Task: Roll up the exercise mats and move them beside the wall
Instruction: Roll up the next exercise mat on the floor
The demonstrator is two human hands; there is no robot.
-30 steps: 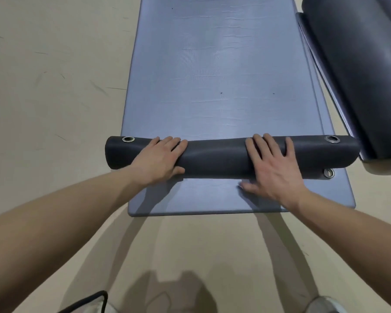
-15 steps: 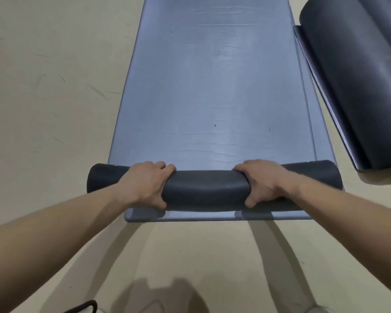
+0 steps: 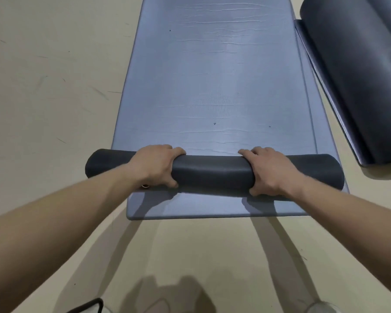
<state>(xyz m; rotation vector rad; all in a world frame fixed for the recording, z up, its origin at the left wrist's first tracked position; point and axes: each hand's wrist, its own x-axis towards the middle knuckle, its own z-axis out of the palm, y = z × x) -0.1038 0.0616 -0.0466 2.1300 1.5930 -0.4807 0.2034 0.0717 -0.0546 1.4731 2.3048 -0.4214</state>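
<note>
The beige floor (image 3: pixel 43 109) fills the left side, scuffed with faint marks; at the bottom edge a black strap-like loop (image 3: pixel 88 304) shows, too cropped to identify. The left hand (image 3: pixel 155 166) is curled over the dark roll (image 3: pixel 212 172), fingers wrapped across the top and far side, thumb tucked at the near side, clamping it; a small metal eyelet (image 3: pixel 145 186) peeks out just beneath the wrist. The roll lies crosswise on the blue-grey exercise mat (image 3: pixel 212 75), close to the near end of it; a short flat strip of mat shows on the near side of the roll, while the long unrolled stretch runs away toward the top. The right hand (image 3: pixel 269 170) grips the roll in the same curled way, fingers over the top, thumb at the near side. Farther right, a second mat (image 3: pixel 357 75) lies on the floor, mostly rolled into a thick dark cylinder resting on its own flat tail, just beside the first mat.
</note>
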